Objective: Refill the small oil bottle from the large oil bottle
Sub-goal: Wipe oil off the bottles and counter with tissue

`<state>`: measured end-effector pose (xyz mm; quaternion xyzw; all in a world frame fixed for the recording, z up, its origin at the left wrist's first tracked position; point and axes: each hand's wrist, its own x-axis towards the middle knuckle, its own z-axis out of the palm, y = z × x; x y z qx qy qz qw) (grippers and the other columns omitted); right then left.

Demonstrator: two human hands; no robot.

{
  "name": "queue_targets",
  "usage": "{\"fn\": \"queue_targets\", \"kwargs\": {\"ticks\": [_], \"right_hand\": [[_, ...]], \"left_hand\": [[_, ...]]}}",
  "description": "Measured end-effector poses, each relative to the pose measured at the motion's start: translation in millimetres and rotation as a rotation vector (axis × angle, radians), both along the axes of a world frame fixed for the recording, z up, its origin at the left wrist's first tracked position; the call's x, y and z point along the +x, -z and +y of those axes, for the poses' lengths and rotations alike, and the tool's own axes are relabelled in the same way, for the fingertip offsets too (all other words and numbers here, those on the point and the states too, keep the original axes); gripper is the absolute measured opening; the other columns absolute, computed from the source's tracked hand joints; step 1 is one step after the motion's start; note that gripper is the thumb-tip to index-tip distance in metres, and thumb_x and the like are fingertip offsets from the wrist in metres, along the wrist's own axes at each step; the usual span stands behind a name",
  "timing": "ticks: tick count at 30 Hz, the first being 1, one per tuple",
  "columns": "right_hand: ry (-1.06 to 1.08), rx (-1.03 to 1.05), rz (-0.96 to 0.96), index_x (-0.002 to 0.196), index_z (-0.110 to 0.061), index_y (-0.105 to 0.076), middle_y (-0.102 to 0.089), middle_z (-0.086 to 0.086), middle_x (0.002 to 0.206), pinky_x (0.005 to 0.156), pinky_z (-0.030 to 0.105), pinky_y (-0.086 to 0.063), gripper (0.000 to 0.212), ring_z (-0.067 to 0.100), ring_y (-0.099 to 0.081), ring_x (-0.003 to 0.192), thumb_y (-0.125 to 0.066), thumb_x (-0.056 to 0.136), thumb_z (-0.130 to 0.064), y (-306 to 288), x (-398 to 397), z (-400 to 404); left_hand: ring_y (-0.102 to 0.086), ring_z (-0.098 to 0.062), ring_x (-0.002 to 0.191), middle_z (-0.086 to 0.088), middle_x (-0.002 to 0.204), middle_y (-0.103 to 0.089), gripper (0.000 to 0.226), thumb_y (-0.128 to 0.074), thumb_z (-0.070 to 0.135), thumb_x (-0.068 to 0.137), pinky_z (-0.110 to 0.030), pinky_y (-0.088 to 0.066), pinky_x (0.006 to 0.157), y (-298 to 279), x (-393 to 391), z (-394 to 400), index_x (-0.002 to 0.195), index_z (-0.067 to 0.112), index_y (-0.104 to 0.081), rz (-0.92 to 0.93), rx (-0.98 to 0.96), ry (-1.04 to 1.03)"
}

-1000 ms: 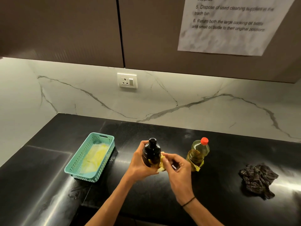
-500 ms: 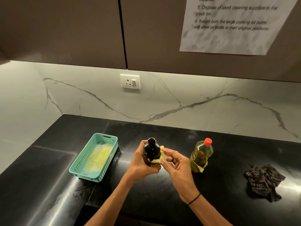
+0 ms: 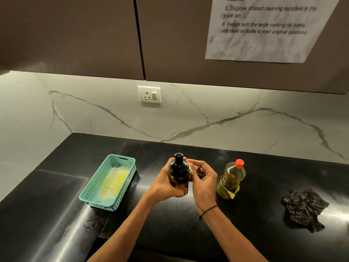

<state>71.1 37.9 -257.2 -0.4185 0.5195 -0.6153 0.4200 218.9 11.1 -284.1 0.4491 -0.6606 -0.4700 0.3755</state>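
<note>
The small dark oil bottle (image 3: 178, 173) with a black cap is held upright above the black counter (image 3: 255, 214). My left hand (image 3: 162, 186) grips its body from the left. My right hand (image 3: 203, 178) is against the bottle's right side, its fingers pinching a small yellowish wad (image 3: 190, 170) pressed to the glass. The large clear oil bottle (image 3: 231, 179), red-capped and holding yellow oil, stands on the counter just to the right of my right hand, untouched.
A teal perforated basket (image 3: 108, 182) with yellowish cloths in it sits to the left. A crumpled dark checked rag (image 3: 304, 208) lies at the right. A marble backsplash with a wall socket (image 3: 149, 94) rises behind; cabinets hang above.
My right hand has slid up the small bottle's right side, from near its lower body to just below the cap. The view has shifted slightly to the left.
</note>
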Motion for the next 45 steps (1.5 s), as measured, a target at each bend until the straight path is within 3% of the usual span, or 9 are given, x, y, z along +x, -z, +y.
{"fn": "queue_targets", "kwargs": {"ticks": [8,13,17,22,29,32,36,39,45], "right_hand": [[-0.184,0.098,0.005,0.092,-0.017,-0.076,-0.076,0.004,0.084,0.071,0.019,-0.059,0.008,0.016,-0.074,0.087,-0.071,0.094,-0.011,0.1,-12.0,-8.6],[-0.232,0.196,0.009,0.090,-0.010,-0.074,-0.069,0.015,0.078,0.065,0.020,-0.056,0.009,0.018,-0.064,0.071,-0.067,0.097,-0.011,10.7,-16.0,-3.2],[-0.255,0.286,-0.020,0.096,-0.003,-0.072,-0.071,0.024,0.088,0.076,0.042,-0.058,0.014,0.035,-0.066,0.082,-0.063,0.100,-0.013,20.6,-13.6,8.0],[-0.153,0.385,-0.297,0.100,-0.001,-0.073,-0.075,0.016,0.091,0.076,0.034,-0.058,0.013,0.027,-0.067,0.084,-0.066,0.097,-0.011,26.2,-6.1,25.3],[-0.018,0.311,-0.621,0.095,-0.001,-0.074,-0.076,0.017,0.096,0.078,0.037,-0.059,0.008,0.029,-0.073,0.092,-0.068,0.092,-0.004,15.6,-1.3,27.6],[-0.041,0.336,-0.774,0.098,-0.001,-0.074,-0.073,0.020,0.103,0.077,0.035,-0.060,0.013,0.029,-0.071,0.096,-0.063,0.097,-0.006,13.4,3.2,24.7],[-0.159,0.357,-1.023,0.103,0.003,-0.075,-0.072,0.023,0.102,0.053,0.023,-0.058,0.021,0.022,-0.073,0.077,-0.061,0.090,-0.006,3.4,12.3,24.9],[-0.198,0.388,-1.109,0.116,0.007,-0.069,-0.071,0.024,0.103,0.046,0.020,-0.055,0.032,0.020,-0.073,0.069,-0.058,0.088,-0.004,8.0,19.7,34.5],[-0.071,0.385,-1.109,0.110,0.004,-0.070,-0.071,0.026,0.110,0.070,0.032,-0.066,0.026,0.027,-0.072,0.087,-0.061,0.087,-0.006,13.8,4.8,36.3]], "left_hand": [[-0.067,-0.034,0.126,-0.006,0.140,-0.061,0.112,-0.086,-0.002,0.071,-0.049,-0.060,0.103,-3.3,5.7,2.7,0.160,0.033,-0.026,0.017,0.047,0.112],[-0.056,-0.028,0.143,0.007,0.168,-0.038,0.112,-0.083,-0.006,0.073,-0.054,-0.057,0.107,-11.2,5.9,2.8,0.161,0.035,-0.026,0.105,0.053,0.158],[-0.052,-0.028,0.148,0.002,0.158,-0.053,0.095,-0.087,0.007,0.078,-0.054,-0.054,0.111,-14.6,3.3,2.6,0.159,0.022,-0.040,0.157,0.037,0.134],[-0.066,-0.017,0.125,0.002,0.133,-0.067,0.061,-0.091,0.029,0.070,-0.035,-0.060,0.098,-19.1,-1.0,5.6,0.126,0.038,-0.067,0.188,-0.002,-0.050],[-0.071,0.000,0.088,0.013,0.095,-0.073,0.047,-0.087,0.046,0.059,-0.016,-0.060,0.074,-24.5,-19.3,10.1,0.104,0.045,-0.072,0.128,-0.023,-0.194],[-0.071,-0.009,0.091,-0.005,0.103,-0.070,0.063,-0.088,0.049,0.056,-0.023,-0.062,0.078,-25.1,-24.5,12.1,0.110,0.025,-0.068,0.170,-0.034,-0.218],[-0.070,-0.010,0.093,0.006,0.102,-0.072,0.057,-0.086,0.046,0.053,-0.017,-0.058,0.078,-29.4,-32.0,14.5,0.107,0.038,-0.069,0.211,-0.051,-0.256],[-0.066,-0.015,0.097,0.001,0.106,-0.064,0.072,-0.084,0.054,0.048,-0.019,-0.057,0.083,-32.6,-32.5,13.9,0.111,0.029,-0.061,0.175,-0.044,-0.321],[-0.072,-0.034,0.091,-0.014,0.097,-0.073,0.060,-0.087,0.042,0.062,-0.048,-0.064,0.082,-33.6,-25.3,13.6,0.108,0.007,-0.071,0.206,-0.088,-0.318]]}}
